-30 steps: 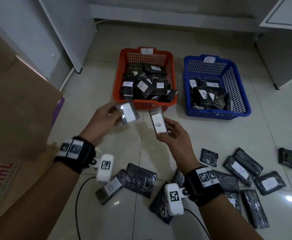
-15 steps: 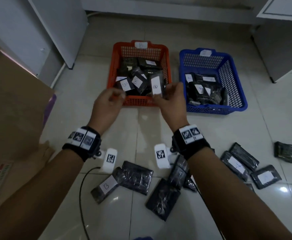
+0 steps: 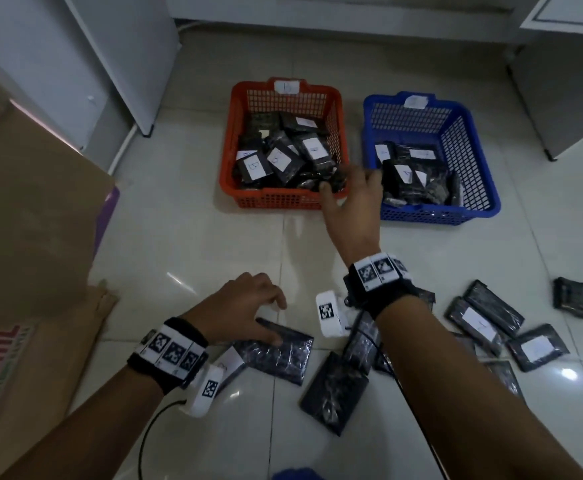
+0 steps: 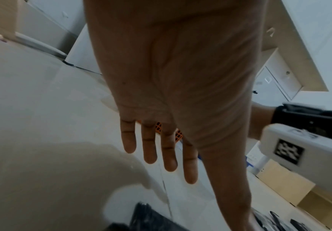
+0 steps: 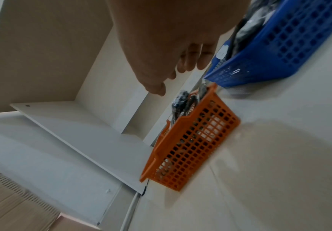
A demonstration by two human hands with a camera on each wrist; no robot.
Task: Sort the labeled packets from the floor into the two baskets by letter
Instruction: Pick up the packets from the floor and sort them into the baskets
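An orange basket (image 3: 227, 147) marked B and a blue basket (image 3: 484, 168) stand side by side on the tiled floor, both holding black packets with white labels. My right hand (image 3: 349, 185) hovers at the orange basket's near right corner, fingers loose and empty; the right wrist view shows that hand (image 5: 173, 73) above the orange basket (image 5: 190, 148) and beside the blue basket (image 5: 291, 46). My left hand (image 3: 278, 322) is low over a black packet (image 3: 283, 355) on the floor, fingers straight, holding nothing (image 4: 161, 156). A packet labelled B (image 3: 229, 362) lies by my left wrist.
Several more packets lie on the floor at the right (image 3: 480, 317), one apart at the far right (image 3: 574, 303), another near the middle (image 3: 335, 393). A cardboard box (image 3: 34, 220) stands on the left. White cabinets (image 3: 110, 64) flank the baskets. A black cable (image 3: 144, 438) trails from my left wrist.
Both hands carried packets forward to the orange basket and let them go. My left hand has drawn back down to the floor packets; my right hand stays near the basket, empty.
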